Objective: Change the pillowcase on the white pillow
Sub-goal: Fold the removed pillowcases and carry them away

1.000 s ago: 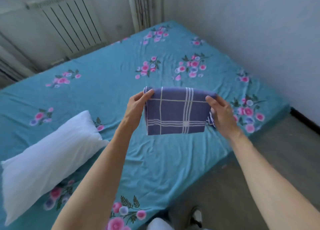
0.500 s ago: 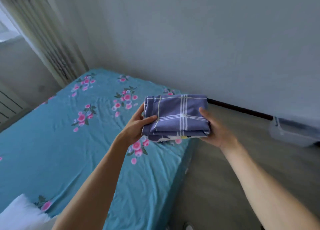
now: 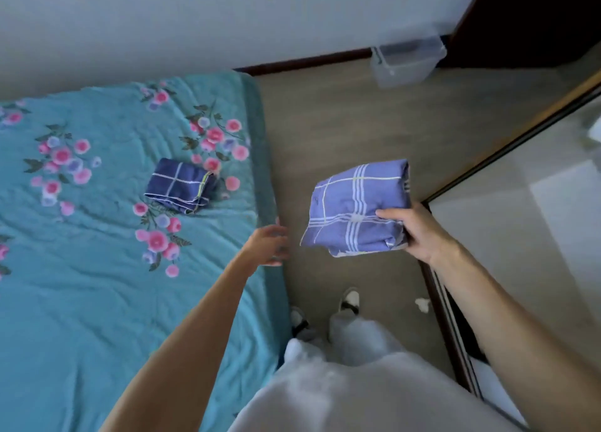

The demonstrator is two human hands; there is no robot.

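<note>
Right hand (image 3: 419,230) fingers are wrapped around one end of a folded purple plaid bundle (image 3: 354,207), thumb on top, holding it out over the floor (image 3: 341,122) just past the bed edge. The underside fingers are hidden by the fabric, so how many are under there, can't tell. Left hand (image 3: 268,244) is holding nothing, fingers loosely spread and a bit motion-blurred, hovering right at the edge of the bed (image 3: 97,285).

A second folded piece, a darker blue plaid bundle (image 3: 180,186), lies on the teal floral sheet near the bed's far corner, well apart from both hands. Can't tell which of the two is the pillowcase.

Over by the wall there's a clear plastic bin (image 3: 408,57) on the floor; too hazy to make out what's in it. White trousers and shoes (image 3: 349,300) show below, partly cut off by the frame's bottom edge.
</note>
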